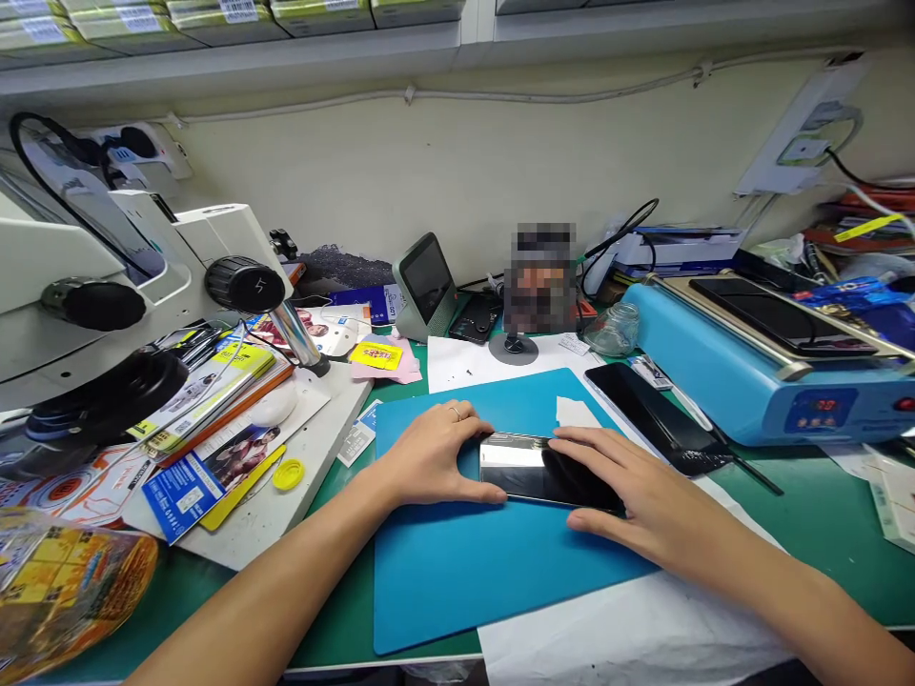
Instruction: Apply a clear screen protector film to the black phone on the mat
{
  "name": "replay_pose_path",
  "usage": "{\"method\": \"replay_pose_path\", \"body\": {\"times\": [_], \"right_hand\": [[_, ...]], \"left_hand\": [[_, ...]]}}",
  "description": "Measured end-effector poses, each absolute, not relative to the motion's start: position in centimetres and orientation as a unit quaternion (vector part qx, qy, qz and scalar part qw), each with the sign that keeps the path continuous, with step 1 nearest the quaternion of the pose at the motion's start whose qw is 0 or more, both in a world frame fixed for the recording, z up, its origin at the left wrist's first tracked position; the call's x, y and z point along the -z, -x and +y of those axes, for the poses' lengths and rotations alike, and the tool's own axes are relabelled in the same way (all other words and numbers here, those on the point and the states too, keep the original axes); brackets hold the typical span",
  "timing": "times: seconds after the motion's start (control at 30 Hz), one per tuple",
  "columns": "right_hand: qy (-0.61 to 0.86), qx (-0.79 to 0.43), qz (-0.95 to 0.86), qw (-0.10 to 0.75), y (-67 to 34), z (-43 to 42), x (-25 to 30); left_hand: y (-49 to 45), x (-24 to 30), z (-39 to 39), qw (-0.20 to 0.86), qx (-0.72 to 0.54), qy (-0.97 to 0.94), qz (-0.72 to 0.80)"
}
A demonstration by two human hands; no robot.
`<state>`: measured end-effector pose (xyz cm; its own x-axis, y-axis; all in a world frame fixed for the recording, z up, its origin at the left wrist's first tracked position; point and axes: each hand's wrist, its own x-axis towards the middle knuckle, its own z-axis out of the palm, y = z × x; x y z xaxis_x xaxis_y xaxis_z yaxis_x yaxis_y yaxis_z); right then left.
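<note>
A green table [807, 497] carries a teal mat [436, 581]; a white microscope [223, 229] stands left, an angular white mark on its knob. At right, the blue machine [697, 360] shows red digits, too blurred to read. The left hand [433, 455] and right hand [629, 481] flank a glossy phone [525, 469] lying over the mat, each pinching it between thumb and fingers across its long edges. Beyond, a yellow packet [376, 355] bears illegible red lettering; overhead boxes wear barcode labels [139, 17].
</note>
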<state>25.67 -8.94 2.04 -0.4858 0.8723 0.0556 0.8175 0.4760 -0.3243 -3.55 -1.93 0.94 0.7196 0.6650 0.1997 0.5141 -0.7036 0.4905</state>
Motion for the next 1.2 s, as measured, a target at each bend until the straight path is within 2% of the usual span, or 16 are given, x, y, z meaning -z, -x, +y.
{"method": "replay_pose_path", "body": {"times": [0.33,0.73,1.0,1.2], "right_hand": [[0.509,-0.125,-0.845,0.100,-25.3,-8.6,-2.2],[0.313,-0.190,-0.926,0.090,-16.5,-4.1,-4.9],[0.296,-0.222,-0.919,0.133,-17.3,-3.2,-3.8],[0.280,-0.201,-0.931,0.118,-17.5,-3.0,-3.1]], "left_hand": [[3.6,-1.2,-2.2,0.177,-0.181,-0.915,0.316],[4.8,-1.9,-2.6,0.147,-0.175,-0.926,0.299],[3.8,-2.2,-3.0,0.193,-0.180,-0.917,0.300],[3.5,-1.2,-2.7,0.210,-0.191,-0.913,0.295]]}}
